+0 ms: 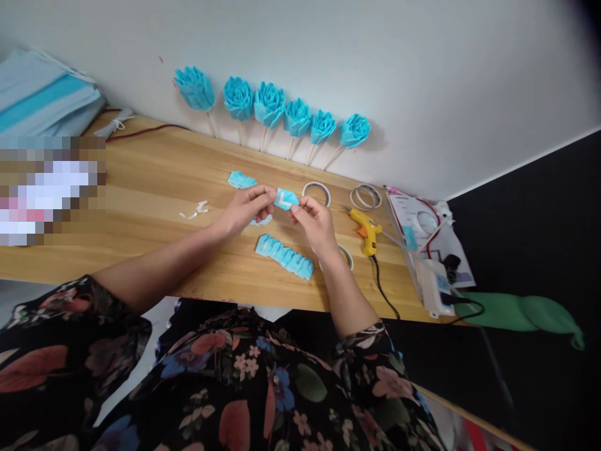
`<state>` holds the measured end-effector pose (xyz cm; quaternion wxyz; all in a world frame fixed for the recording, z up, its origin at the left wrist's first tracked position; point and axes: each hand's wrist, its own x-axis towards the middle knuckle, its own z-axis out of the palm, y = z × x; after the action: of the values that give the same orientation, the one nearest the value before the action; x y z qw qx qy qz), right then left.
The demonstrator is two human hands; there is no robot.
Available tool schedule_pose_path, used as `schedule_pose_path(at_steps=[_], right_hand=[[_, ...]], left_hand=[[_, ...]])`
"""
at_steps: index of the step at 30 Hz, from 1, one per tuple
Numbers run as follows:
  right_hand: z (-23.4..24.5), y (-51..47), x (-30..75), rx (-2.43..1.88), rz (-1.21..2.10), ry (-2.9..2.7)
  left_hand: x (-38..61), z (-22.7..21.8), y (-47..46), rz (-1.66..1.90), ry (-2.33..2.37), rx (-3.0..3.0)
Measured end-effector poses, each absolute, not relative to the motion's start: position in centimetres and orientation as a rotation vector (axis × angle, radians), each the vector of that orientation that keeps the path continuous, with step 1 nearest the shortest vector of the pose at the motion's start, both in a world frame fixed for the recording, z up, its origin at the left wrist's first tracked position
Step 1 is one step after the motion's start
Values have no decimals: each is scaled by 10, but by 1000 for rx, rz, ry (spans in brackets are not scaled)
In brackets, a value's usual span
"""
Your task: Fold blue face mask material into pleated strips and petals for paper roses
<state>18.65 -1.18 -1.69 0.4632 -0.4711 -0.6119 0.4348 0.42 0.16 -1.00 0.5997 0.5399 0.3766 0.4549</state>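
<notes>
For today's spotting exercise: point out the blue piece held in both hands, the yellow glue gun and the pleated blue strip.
blue piece (286, 199), head view, its middle.
yellow glue gun (364, 224), head view, its body.
pleated blue strip (284, 255), head view, its middle folds.

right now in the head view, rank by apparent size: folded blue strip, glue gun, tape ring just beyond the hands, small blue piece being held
1. folded blue strip
2. glue gun
3. tape ring and small blue piece: too alike to rank; left hand and right hand cover part of it
</notes>
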Motion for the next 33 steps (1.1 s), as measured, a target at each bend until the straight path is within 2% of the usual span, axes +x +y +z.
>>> schedule_pose_path(at_steps=[8,16,33], right_hand=[[-16,-15,187,-1214,1027,-1599],[-15,-12,186,-1136,1196,-1489],[-24,-8,191,-1138,906,-1580]], left_hand=[[1,-10,3,967,887,1355],[7,-22,4,984,936,1420],[12,-18,-2,1040,849,1533]])
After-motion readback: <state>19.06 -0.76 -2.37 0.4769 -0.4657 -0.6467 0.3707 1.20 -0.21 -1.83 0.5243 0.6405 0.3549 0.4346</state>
